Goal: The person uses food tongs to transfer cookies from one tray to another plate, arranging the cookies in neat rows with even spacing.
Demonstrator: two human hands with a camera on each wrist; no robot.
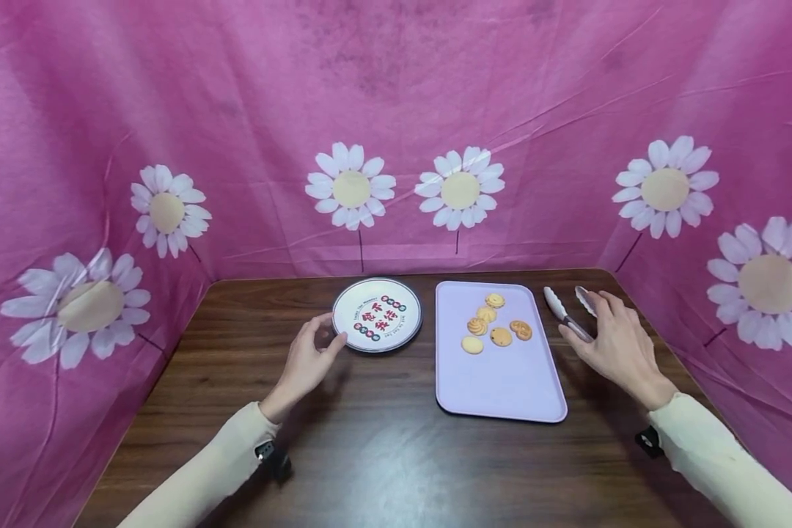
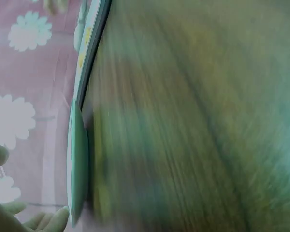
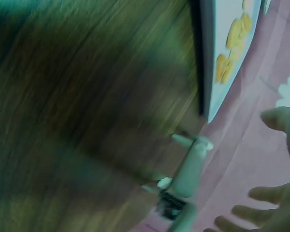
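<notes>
My left hand [image 1: 306,359] is at the left rim of a round white plate [image 1: 405,330] with red characters, thumb and fingers parted. In the left wrist view, the fingertips [image 2: 60,218] come right at the edge of the plate [image 2: 77,164]. Over the handle end of a pair of tongs [image 1: 554,302] with pale tips, my right hand [image 1: 617,348] hovers with its fingers spread. The right wrist view shows that hand [image 3: 275,208] apart from the tongs [image 3: 186,176], which lie spread on the table. Part of the tongs is hidden under the hand.
Between plate and tongs lies a lilac tray [image 1: 495,389]. Several cookies sit on its far half, among them a pretzel-shaped one [image 1: 521,329] and a plain round one [image 1: 471,345]. The brown wooden table [image 1: 369,440] meets a pink daisy-printed cloth [image 1: 396,88] behind and at both sides.
</notes>
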